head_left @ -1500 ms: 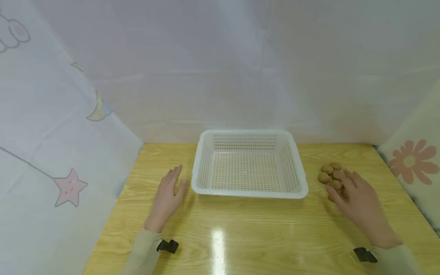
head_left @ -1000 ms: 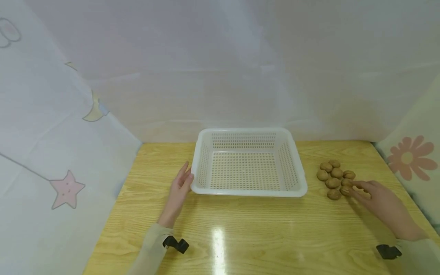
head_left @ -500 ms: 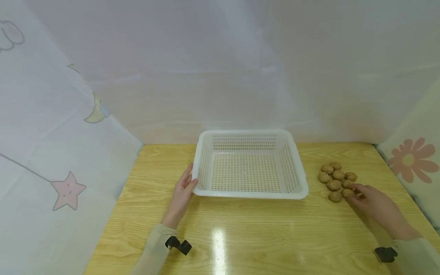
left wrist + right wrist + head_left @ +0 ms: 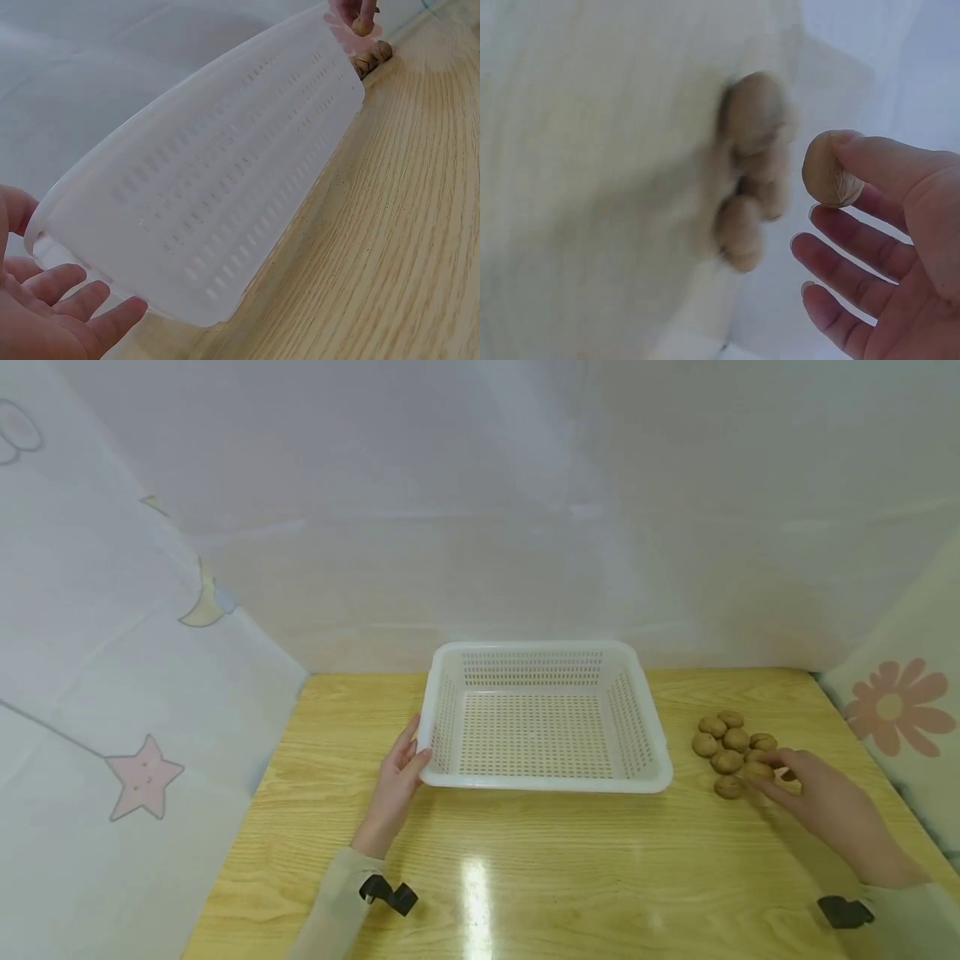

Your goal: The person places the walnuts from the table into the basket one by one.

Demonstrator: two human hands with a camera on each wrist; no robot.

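My left hand (image 4: 393, 787) grips the left rim of a white slotted plastic basket (image 4: 545, 783), near its front corner. In the left wrist view the thumb lies over the basket's rim (image 4: 150, 112) and the fingertips (image 4: 127, 311) reach under it. At the right, my right hand (image 4: 832, 806) pinches a walnut (image 4: 826, 171) between thumb and index finger, with the other fingers spread loosely. That walnut is raised off the table, above the group of walnuts (image 4: 726, 762). Part of the group is hidden behind the held walnut and the fingers.
Both hands work over a wooden table (image 4: 555, 860). A pale cloth wall (image 4: 480, 568) rises right behind the basket. More printed cloth stands at the left with a pink star (image 4: 146, 777) and at the right with a flower (image 4: 892, 706).
My left hand has moved right from the table to the basket's rim. My right hand drew back from over the walnuts, pinched one at the near right of the group and lifted it.
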